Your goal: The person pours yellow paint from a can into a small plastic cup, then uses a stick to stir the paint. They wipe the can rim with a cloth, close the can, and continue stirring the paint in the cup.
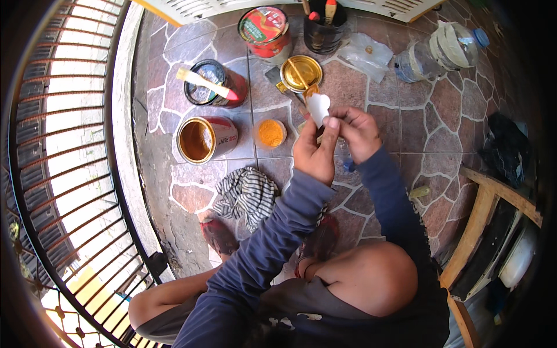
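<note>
My left hand [315,155] and my right hand [358,132] meet in front of me, fingers closed around a small white piece with a scalloped edge [318,108]. Its material is unclear. My left thumb presses against its lower end, while the right fingertips pinch beside it. Just beyond the piece shows a gold-brown tip [311,91]; whether they are joined I cannot tell. Past it lies a gold-coated round lid [317,71] with a thin stick across it. Left of my hands stand a small cup of orange powder [271,133] and an uncovered paint can [225,136], gold-brown inside.
A paintbrush [206,83] rests across a dark-topped can [233,87]. Farther back are a red tub [268,43], a black container [324,39] with handles, a plastic bag [364,55] and a large bottle [426,60]. A striped rag [248,196] lies near my feet; a metal railing [72,151] runs left.
</note>
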`<state>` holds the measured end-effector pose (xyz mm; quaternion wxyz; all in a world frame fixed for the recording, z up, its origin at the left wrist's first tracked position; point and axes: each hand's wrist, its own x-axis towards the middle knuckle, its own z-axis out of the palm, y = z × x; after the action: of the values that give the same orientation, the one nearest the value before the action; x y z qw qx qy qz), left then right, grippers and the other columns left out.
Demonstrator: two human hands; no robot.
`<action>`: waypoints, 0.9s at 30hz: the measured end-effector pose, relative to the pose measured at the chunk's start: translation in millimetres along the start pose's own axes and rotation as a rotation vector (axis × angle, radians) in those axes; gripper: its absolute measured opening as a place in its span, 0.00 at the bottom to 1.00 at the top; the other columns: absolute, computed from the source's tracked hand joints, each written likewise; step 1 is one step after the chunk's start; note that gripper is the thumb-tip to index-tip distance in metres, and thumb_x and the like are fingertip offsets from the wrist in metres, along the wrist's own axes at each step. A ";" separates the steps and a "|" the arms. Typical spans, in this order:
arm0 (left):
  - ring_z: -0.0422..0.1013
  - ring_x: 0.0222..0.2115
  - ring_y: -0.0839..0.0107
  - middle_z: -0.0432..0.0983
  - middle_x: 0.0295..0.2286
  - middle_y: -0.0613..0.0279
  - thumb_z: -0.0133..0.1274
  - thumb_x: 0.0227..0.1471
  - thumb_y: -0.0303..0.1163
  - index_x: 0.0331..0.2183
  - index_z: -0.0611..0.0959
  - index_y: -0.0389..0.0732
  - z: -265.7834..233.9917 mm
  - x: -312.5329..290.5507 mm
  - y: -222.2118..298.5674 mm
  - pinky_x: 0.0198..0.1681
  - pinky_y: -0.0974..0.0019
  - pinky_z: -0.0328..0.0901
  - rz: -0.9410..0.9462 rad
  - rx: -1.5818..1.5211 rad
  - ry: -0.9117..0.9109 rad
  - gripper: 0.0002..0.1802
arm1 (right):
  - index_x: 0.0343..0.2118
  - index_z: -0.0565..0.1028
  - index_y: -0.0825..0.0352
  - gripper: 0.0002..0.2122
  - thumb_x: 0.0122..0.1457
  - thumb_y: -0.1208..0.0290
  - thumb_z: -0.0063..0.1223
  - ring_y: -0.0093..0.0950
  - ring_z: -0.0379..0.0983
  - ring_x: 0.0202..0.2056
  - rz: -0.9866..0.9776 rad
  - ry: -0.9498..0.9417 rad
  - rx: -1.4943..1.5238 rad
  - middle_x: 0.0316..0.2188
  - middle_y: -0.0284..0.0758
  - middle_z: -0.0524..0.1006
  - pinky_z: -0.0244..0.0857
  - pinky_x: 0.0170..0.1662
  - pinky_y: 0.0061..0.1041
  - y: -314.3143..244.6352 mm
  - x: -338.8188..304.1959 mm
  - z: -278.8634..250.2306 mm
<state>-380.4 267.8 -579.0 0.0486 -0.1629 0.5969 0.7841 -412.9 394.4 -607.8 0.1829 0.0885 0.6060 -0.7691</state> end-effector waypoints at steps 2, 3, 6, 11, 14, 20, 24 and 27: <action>0.74 0.39 0.74 0.79 0.38 0.60 0.52 0.65 0.39 0.49 0.79 0.31 -12.2 -21.3 -4.6 0.43 0.68 0.70 -0.009 -0.151 0.128 0.20 | 0.44 0.78 0.73 0.11 0.60 0.74 0.59 0.17 0.75 0.33 0.024 -0.072 -0.016 0.32 0.33 0.81 0.69 0.37 0.17 -3.8 -15.6 22.0; 0.75 0.38 0.74 0.80 0.38 0.58 0.51 0.65 0.37 0.47 0.80 0.29 -21.7 -26.6 -7.8 0.43 0.67 0.71 -0.030 -0.175 0.173 0.19 | 0.44 0.78 0.73 0.11 0.60 0.74 0.59 0.17 0.76 0.33 0.032 -0.103 -0.040 0.33 0.34 0.81 0.70 0.38 0.17 -7.4 -18.3 26.4; 0.76 0.32 0.75 0.81 0.33 0.59 0.52 0.65 0.38 0.44 0.82 0.30 -55.4 -51.1 -19.9 0.37 0.70 0.70 -0.122 -0.047 0.308 0.19 | 0.40 0.81 0.68 0.11 0.58 0.68 0.62 0.29 0.80 0.34 -0.078 -0.020 -0.584 0.34 0.40 0.83 0.72 0.40 0.28 -14.6 0.5 19.8; 0.67 0.23 0.83 0.76 0.24 0.71 0.54 0.63 0.31 0.41 0.84 0.33 -119.8 -89.9 -42.3 0.27 0.77 0.63 -0.235 0.056 0.375 0.12 | 0.34 0.84 0.62 0.13 0.53 0.58 0.63 0.42 0.79 0.37 -0.095 0.068 -1.494 0.33 0.42 0.83 0.70 0.46 0.40 9.7 73.9 -8.1; 0.67 0.23 0.84 0.76 0.24 0.70 0.52 0.64 0.29 0.41 0.83 0.33 -147.7 -100.3 -48.8 0.28 0.77 0.63 -0.239 0.185 0.375 0.10 | 0.34 0.85 0.63 0.14 0.53 0.56 0.63 0.41 0.79 0.36 0.049 0.035 -1.525 0.30 0.42 0.83 0.69 0.47 0.39 28.3 92.9 -12.8; 0.69 0.27 0.84 0.76 0.28 0.70 0.48 0.65 0.29 0.42 0.80 0.34 -170.5 -109.0 -63.1 0.31 0.77 0.64 -0.208 0.246 0.295 0.10 | 0.36 0.84 0.65 0.15 0.52 0.58 0.67 0.33 0.80 0.33 -0.059 -0.006 -1.308 0.29 0.40 0.83 0.72 0.40 0.30 28.2 86.8 -17.9; 0.69 0.28 0.84 0.76 0.29 0.71 0.47 0.65 0.27 0.43 0.79 0.33 -172.4 -111.5 -74.0 0.31 0.77 0.65 -0.190 0.266 0.305 0.10 | 0.38 0.83 0.67 0.14 0.55 0.61 0.65 0.31 0.79 0.35 -0.229 -0.016 -1.068 0.31 0.39 0.83 0.70 0.41 0.30 16.9 67.7 -14.9; 0.74 0.23 0.73 0.79 0.23 0.61 0.50 0.63 0.29 0.43 0.79 0.36 -169.9 -109.4 -77.2 0.28 0.68 0.68 -0.044 0.295 0.315 0.09 | 0.39 0.81 0.71 0.13 0.58 0.66 0.63 0.29 0.79 0.39 -0.413 -0.047 -0.959 0.33 0.39 0.82 0.70 0.43 0.30 -9.1 46.2 2.1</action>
<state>-222.8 140.8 -655.5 -0.0050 -0.2876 0.7017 0.6519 -458.7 386.2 -615.6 0.0609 -0.1438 0.8906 -0.4270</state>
